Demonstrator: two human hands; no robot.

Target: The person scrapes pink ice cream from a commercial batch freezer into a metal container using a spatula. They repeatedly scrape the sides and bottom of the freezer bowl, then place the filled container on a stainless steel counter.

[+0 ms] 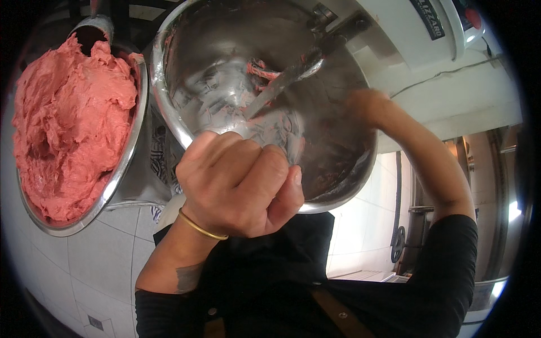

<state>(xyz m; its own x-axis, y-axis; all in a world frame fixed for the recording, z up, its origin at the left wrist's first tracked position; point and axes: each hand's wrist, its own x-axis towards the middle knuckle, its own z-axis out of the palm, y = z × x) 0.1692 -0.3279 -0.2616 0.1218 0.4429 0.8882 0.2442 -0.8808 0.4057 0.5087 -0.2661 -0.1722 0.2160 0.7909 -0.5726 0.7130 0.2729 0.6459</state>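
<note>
My left hand (241, 183), with a gold-coloured bangle on the wrist, is a closed fist over the near rim of a large steel mixing bowl (172, 122). Whether anything is inside the fist is hidden. At the bowl's right side is my right hand (367, 106), blurred; its fingers and any held thing cannot be made out. Pale and pink smears coat the bowl's inner wall. A flat metal bar (277, 91) slants through the bowl below the mixer's shaft (344, 31), beside a curved metal piece (264, 72) streaked with pink.
To the left, a second steel bowl (141, 126) is heaped with a thick pink mixture (76, 131); a metal scoop (98, 26) stands at its far edge. The white mixer body (422, 63) rises at right, with a cable (439, 76). White floor tiles (101, 253) lie below.
</note>
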